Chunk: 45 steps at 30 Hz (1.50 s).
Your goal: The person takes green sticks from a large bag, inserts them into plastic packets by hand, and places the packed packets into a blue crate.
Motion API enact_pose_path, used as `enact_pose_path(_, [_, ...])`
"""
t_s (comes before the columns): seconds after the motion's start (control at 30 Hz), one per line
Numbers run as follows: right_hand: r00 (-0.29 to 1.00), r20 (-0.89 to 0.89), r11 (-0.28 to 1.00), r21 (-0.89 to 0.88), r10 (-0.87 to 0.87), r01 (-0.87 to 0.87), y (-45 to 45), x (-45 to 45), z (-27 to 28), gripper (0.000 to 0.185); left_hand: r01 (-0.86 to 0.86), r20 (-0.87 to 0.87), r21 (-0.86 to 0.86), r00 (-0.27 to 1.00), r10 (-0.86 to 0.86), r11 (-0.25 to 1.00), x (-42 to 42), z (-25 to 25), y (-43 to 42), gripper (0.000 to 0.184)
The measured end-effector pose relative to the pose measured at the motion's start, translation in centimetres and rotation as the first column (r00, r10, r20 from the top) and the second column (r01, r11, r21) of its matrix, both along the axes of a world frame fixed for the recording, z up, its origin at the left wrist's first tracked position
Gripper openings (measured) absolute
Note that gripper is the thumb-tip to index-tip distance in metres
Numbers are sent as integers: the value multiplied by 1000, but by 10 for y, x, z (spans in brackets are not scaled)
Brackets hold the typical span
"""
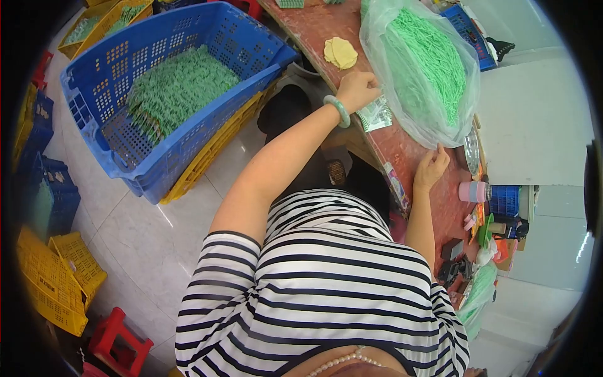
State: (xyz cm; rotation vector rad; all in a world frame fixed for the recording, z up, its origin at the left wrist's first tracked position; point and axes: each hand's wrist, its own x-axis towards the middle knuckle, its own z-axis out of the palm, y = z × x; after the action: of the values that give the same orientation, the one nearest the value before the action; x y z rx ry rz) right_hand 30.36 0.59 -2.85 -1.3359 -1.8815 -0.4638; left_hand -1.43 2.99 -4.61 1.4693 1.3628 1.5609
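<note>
My left hand [359, 90], with a pale bangle on the wrist, is over the edge of the red table. Its fingers are curled together, and whatever they hold is too small to make out. Just below it lies a small stack of green-and-white striped pieces [377, 115]. My right hand [432, 168] has its fingertips pinched at the lower rim of a clear plastic bag [411, 119]; what is between them cannot be made out. Inside the bag is a heap of thin bright green strands [433, 66]. A pale yellow round piece [340, 53] rests beyond my left hand.
To the left, a blue crate [157, 173] of green bristly pieces [179, 88] sits on a yellow crate [217, 141]. A pink cup [472, 191] and a blue basket [504, 200] stand right. A red stool [119, 342] and yellow crates [53, 283] are lower left.
</note>
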Motion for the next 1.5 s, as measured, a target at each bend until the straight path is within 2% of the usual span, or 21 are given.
enact_pose_path(0.1, [999,8,999,-27,42,-41,-3,-3,3,33,43,81,-13,996,-42,999,-5,5,-5,22])
enact_pose_path(0.23, [996,-65,988,-137,65,-73,-4,-6,4,34,102,179,-38,979,-93,994,-6,1,-1,21])
enact_pose_path(0.4, [992,-108,983,-162,72,-89,-8,-10,9,34,98,170,-53,982,-87,994,-5,2,0,19])
enact_pose_path(0.5, [992,-52,992,-60,112,-115,-6,-12,11,34,123,195,-67,975,-108,990,-4,-1,3,20])
enact_pose_path(0.63, [989,-114,991,-78,96,-105,-8,-10,9,35,126,199,-124,975,-100,984,-3,4,0,14])
enact_pose_path(0.73, [986,-137,992,-67,98,-108,-3,-7,6,35,74,142,-54,988,-66,996,-2,0,2,14])
enact_pose_path(0.9, [971,-228,987,-122,77,-107,-3,-3,4,34,85,147,-108,987,-69,991,0,2,1,14])
enact_pose_path(1.03, [964,-250,989,-95,87,-114,-3,-4,5,35,81,140,-120,988,-64,989,0,1,2,13])
enact_pose_path(1.13, [964,-251,990,-85,90,-115,-3,-6,7,34,47,200,-90,979,-28,995,3,-2,6,21])
enact_pose_path(1.17, [962,-259,990,-90,83,-109,-5,-6,8,34,40,208,-91,978,-21,995,4,-3,5,18])
enact_pose_path(1.3, [965,-258,992,-98,46,-74,-8,-2,11,32,139,271,-60,955,-118,988,2,-3,5,13])
enact_pose_path(1.33, [953,-296,991,-96,63,-95,-11,-4,14,31,175,306,-57,940,-150,983,0,-2,2,12])
enact_pose_path(1.47, [908,-394,984,-52,139,-173,0,-5,45,24,256,245,-135,945,-219,957,-10,6,-7,10])
enact_pose_path(1.5, [897,-415,982,-39,154,-186,5,-5,56,22,278,292,-145,929,-228,949,-11,11,-9,10])
